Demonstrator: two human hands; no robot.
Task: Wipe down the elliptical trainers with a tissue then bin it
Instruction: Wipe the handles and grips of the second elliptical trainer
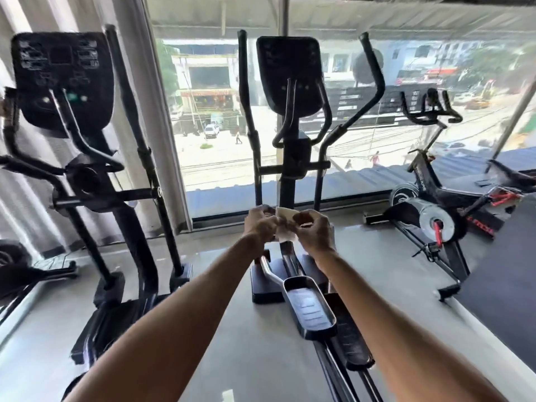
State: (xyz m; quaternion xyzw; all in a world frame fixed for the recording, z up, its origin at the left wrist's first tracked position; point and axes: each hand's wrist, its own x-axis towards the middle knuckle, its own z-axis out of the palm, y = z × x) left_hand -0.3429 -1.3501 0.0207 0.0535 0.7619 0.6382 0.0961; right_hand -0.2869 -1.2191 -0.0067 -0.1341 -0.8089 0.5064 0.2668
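Facing two elliptical trainers standing side by side before the window (217,169) — the left trainer (87,175) at the left, the middle trainer (290,82) straight ahead. Holding the tissue (282,227) between the left hand (259,227) and the right hand (314,235), in front of the middle trainer and above its pedal (309,309). Seeing the exercise bike (435,198) standing further right, also beside the window.

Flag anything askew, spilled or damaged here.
Nothing stands out. The left elliptical, middle elliptical and exercise bike stand upright; no spill shows on the floor; left hand and right hand pinch the tissue.
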